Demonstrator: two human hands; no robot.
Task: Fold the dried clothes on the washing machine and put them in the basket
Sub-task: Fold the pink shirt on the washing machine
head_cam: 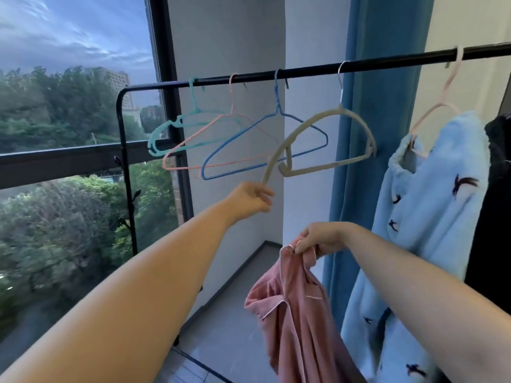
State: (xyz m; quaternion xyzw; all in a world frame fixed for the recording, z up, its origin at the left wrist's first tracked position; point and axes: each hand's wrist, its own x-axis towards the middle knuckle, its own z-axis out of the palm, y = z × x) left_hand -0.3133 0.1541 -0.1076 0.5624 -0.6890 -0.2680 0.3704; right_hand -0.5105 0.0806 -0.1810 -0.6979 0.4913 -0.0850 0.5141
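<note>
My right hand (318, 237) grips a pink garment with white piping (298, 313) by its top edge; the cloth hangs down below the hand. My left hand (253, 197) pinches the lower left tip of a bare beige hanger (329, 139), which hangs tilted from the black rail (304, 71). A light blue fleecy garment with dark bird motifs (431, 217) hangs from a pink hanger at the right. No washing machine or basket is in view.
Three bare hangers, teal (166, 134), pink (193, 150) and blue (249, 145), hang on the rail's left part. A blue curtain (359, 161) hangs behind. A dark garment (495, 203) is at the far right. A large window fills the left.
</note>
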